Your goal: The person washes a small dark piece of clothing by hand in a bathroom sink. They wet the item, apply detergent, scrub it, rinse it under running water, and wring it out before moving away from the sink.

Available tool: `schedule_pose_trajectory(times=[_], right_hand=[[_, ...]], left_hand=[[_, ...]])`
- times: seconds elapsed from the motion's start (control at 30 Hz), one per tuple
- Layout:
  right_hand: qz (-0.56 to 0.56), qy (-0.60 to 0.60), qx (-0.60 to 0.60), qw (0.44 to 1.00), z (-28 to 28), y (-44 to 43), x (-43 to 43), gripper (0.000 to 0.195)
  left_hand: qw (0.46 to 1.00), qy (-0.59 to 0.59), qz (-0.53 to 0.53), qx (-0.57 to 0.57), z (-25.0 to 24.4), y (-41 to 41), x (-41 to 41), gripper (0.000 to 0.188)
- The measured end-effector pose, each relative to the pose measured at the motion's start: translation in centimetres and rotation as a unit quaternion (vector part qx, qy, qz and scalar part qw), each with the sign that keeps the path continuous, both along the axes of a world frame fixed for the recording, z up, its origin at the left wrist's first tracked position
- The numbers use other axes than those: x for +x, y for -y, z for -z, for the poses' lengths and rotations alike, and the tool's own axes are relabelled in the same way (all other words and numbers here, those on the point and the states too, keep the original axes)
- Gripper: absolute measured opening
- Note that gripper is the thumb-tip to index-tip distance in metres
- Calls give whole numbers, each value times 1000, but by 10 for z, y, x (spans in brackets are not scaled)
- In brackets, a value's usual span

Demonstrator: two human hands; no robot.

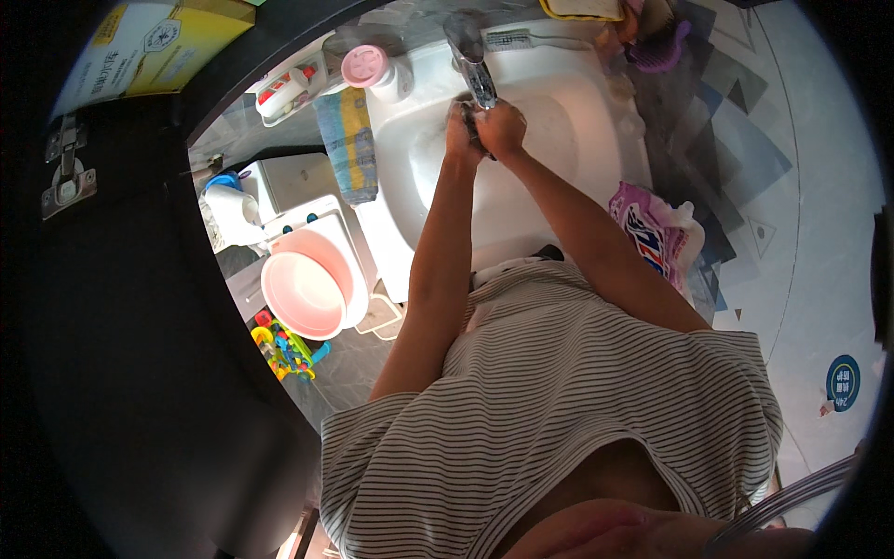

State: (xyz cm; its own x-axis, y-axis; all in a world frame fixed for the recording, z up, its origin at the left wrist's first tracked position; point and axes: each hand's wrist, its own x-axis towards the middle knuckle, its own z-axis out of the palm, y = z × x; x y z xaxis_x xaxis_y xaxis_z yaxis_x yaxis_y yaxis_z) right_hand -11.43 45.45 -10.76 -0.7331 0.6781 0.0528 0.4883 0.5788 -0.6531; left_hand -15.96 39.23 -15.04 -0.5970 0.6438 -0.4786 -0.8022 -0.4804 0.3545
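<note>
Under the metal faucet (475,66), both of my hands are close together over the white washbasin (559,189). My left hand (462,129) and my right hand (500,127) meet around a small dark item (469,120), wet and partly hidden between them; what it is cannot be told. Whitish foam or water shows on the fingers. A scrub brush (510,40) lies on the basin's back ledge, right of the faucet. Left of the faucet stands a white container with a pink lid (365,66).
A striped towel (348,143) hangs over the basin's left edge. Further left are pink plastic basins (304,293) and colourful toys (286,353). A purple detergent bag (649,227) stands at the right; a purple comb (663,56) is at the upper right. A dark cabinet door (140,314) fills the left.
</note>
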Motion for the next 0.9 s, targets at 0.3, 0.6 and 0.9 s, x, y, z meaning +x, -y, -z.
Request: schedule_pose_trajectory(times=[0.3,0.6,0.9], right_hand=[[-14,130,-747,652,57,-38,8,40],[-23,-20,-629,777,19,-27,4,24],[-273,-221,-138,926,-58,55,50,22]], left_hand=[[998,0,-56,-15,-14,24,-12,38],[986,73,17,-151,-33,35,6,54],[994,40,-75,-64,-47,23,16,43]])
